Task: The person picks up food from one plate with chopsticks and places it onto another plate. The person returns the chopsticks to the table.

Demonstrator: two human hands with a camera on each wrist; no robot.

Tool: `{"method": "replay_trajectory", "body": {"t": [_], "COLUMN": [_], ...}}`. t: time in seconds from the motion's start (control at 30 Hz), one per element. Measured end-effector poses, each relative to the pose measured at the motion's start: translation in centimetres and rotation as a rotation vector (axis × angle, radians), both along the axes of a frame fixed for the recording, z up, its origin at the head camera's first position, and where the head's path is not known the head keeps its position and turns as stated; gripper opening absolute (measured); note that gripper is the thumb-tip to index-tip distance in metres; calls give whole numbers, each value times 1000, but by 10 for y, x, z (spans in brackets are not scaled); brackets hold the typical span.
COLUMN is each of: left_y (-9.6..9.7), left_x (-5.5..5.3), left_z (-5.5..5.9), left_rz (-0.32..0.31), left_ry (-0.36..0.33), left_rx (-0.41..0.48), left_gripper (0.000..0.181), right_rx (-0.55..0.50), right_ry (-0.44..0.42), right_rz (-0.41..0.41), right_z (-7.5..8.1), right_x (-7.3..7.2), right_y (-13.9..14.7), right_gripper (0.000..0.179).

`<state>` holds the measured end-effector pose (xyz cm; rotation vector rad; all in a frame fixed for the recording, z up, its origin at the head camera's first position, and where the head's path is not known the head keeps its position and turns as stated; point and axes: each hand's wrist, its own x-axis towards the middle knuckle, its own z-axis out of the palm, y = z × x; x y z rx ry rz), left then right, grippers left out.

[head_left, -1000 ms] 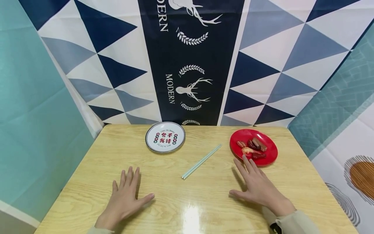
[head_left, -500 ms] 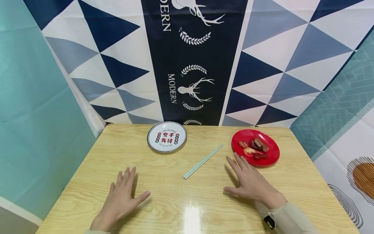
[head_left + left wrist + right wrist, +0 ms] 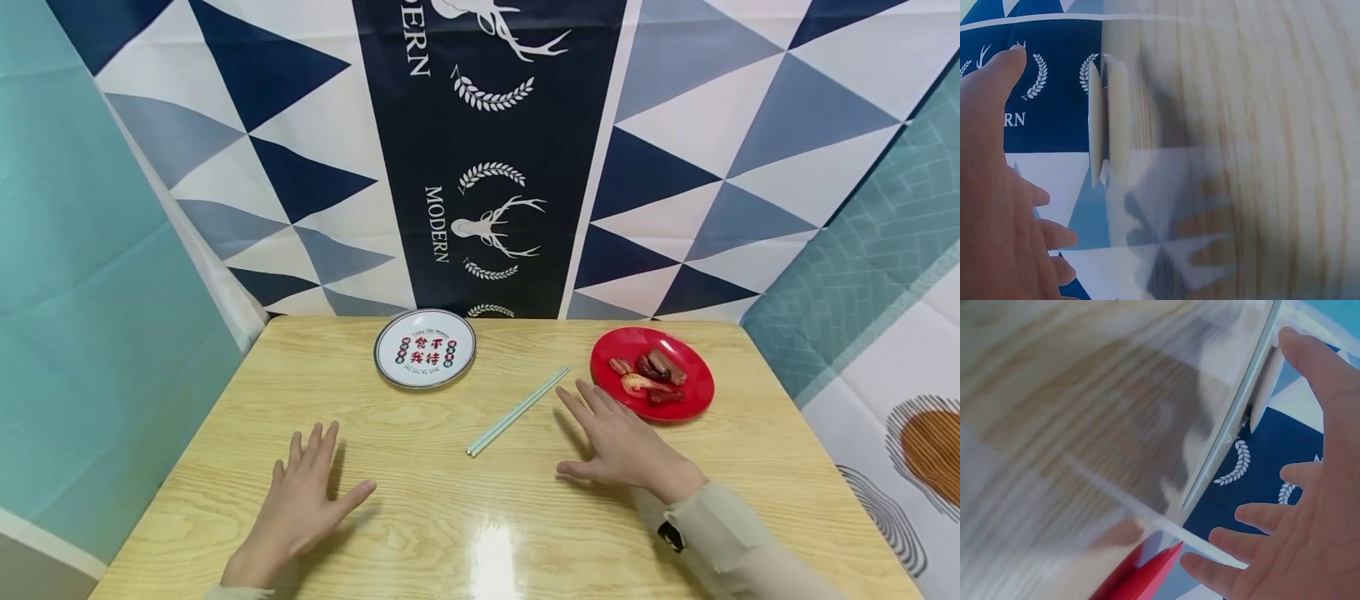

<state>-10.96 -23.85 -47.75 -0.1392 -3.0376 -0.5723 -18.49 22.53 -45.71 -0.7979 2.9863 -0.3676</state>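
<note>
Glossy wood table (image 3: 420, 442) | deer-print backdrop (image 3: 517, 133) behind | left hand (image 3: 300, 500), right hand (image 3: 622, 440) spread wide | 2 chopsticks (image 3: 517, 412) between

A head camera looks forward and down over the table (image 3: 420, 442); close-up wrist cameras look low across it past the left hand (image 3: 997, 187) and right hand (image 3: 1310, 512), all sharing the patterned backdrop (image 3: 480, 142).

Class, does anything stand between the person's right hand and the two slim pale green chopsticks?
Nothing visible does: light wood-grain tabletop shows between the right hand and the two slim pale green chopsticks. The round red plate lies farther right, out of that path.
</note>
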Motion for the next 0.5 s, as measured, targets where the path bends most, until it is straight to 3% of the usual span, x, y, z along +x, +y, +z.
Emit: {"method": "replay_trajectory", "body": {"t": [0.5], "left_y": [-15], "left_x": [1], "left_z": [3], "left_rz": [51], "left_ry": [-24], "left_rx": [36], "left_gripper": [104], "right_rx": [53], "right_ry": [-20], "right_rz": [92], "right_z": [2], "right_x": [-23], "right_y": [-40], "right_gripper": [101]}}
